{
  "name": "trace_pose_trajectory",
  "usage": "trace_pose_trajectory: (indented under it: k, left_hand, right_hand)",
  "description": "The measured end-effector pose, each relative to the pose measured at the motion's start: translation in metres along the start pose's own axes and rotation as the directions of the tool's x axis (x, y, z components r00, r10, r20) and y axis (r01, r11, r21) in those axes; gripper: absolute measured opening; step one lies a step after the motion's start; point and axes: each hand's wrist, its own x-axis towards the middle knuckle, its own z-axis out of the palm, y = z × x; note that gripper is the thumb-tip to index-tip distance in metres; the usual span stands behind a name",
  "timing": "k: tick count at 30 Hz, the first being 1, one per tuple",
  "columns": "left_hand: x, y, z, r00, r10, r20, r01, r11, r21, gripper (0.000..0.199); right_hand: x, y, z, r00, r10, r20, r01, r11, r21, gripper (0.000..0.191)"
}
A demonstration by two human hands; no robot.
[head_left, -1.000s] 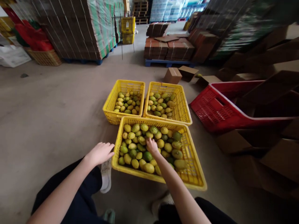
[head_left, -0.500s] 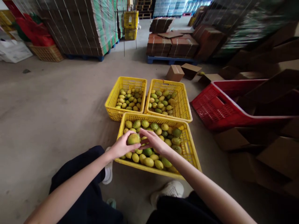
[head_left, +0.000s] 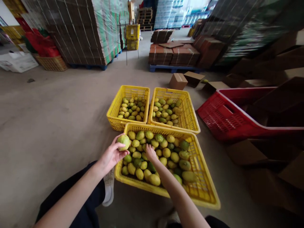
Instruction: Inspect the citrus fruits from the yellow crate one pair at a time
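My left hand [head_left: 113, 155] is closed around a yellow-green lemon [head_left: 123, 142], lifted over the left rim of the nearest yellow crate [head_left: 152, 189]. Inside that crate lie many more lemons [head_left: 154, 180], some yellow and some green. Among them is my right hand [head_left: 151, 154], its fingers bent down and closed on a lemon that they mostly hide. Behind the near crate stand two more yellow crates, the left one [head_left: 113, 117] and the right one [head_left: 193, 117], each partly filled with the same fruit.
A red crate [head_left: 213, 117] holding cardboard stands to the right, with open cardboard boxes [head_left: 247, 152] around it. A small carton [head_left: 178, 81] sits behind the yellow crates. Farther back are a blue pallet of flattened boxes [head_left: 173, 68] and a wrapped stack [head_left: 78, 34]. My shoe [head_left: 108, 190] is beside the near crate.
My hands have parted. The left moved left with a lemon; the right left that side and went down among the lemons in the near crate. The view has tilted up slightly.
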Motion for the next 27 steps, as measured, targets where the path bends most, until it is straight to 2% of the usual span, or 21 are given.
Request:
trace_pose_trajectory:
  k: [3, 6, 8, 10, 13, 17, 19, 22, 25, 27]
  left_hand:
    - [0.002, 0.004, 0.001, 0.999, 0.008, 0.048, -0.007, 1.000, -0.017, 0.038]
    - [0.008, 0.005, 0.000, 0.993, 0.052, 0.106, -0.051, 0.999, -0.012, 0.027]
    - [0.012, 0.006, 0.000, 0.989, 0.079, 0.125, -0.078, 0.997, -0.012, 0.025]
    - [0.012, 0.006, 0.002, 0.986, 0.084, 0.143, -0.080, 0.996, -0.036, 0.032]
    - [0.005, 0.009, 0.008, 0.978, 0.107, 0.179, -0.076, 0.982, -0.172, 0.040]
    - [-0.008, 0.015, 0.022, 0.964, 0.139, 0.227, -0.041, 0.920, -0.391, 0.031]
    - [-0.012, 0.017, 0.031, 0.965, 0.144, 0.217, -0.038, 0.901, -0.432, 0.027]
    - [-0.015, 0.019, 0.044, 0.971, 0.176, 0.162, -0.091, 0.898, -0.431, 0.029]
    - [-0.017, 0.017, 0.053, 0.951, 0.257, 0.174, -0.188, 0.923, -0.335, 0.044]
    - [-0.019, 0.012, 0.056, 0.913, 0.322, 0.250, -0.260, 0.932, -0.252, 0.048]
  right_hand:
    - [0.008, 0.000, 0.003, 1.000, -0.010, 0.001, 0.010, 1.000, -0.020, 0.034]
    - [0.005, -0.006, -0.009, 1.000, -0.021, 0.001, 0.021, 0.999, 0.024, 0.029]
    - [-0.004, -0.016, -0.023, 1.000, -0.029, -0.004, 0.029, 0.996, 0.085, 0.029]
    - [-0.016, -0.034, -0.041, 0.999, -0.037, 0.000, 0.036, 0.986, 0.164, 0.029]
    - [-0.043, -0.071, -0.074, 0.997, -0.061, 0.047, 0.042, 0.945, 0.325, 0.024]
    - [-0.095, -0.121, -0.121, 0.989, -0.139, 0.053, 0.084, 0.815, 0.573, 0.026]
    - [-0.125, -0.137, -0.139, 0.988, -0.151, 0.042, 0.070, 0.668, 0.741, 0.024]
    - [-0.165, -0.144, -0.153, 0.986, -0.160, 0.042, 0.040, 0.471, 0.881, 0.024]
    - [-0.188, -0.138, -0.153, 0.982, -0.188, -0.025, 0.104, 0.424, 0.900, 0.027]
    - [-0.193, -0.133, -0.150, 0.975, -0.210, -0.071, 0.153, 0.407, 0.900, 0.029]
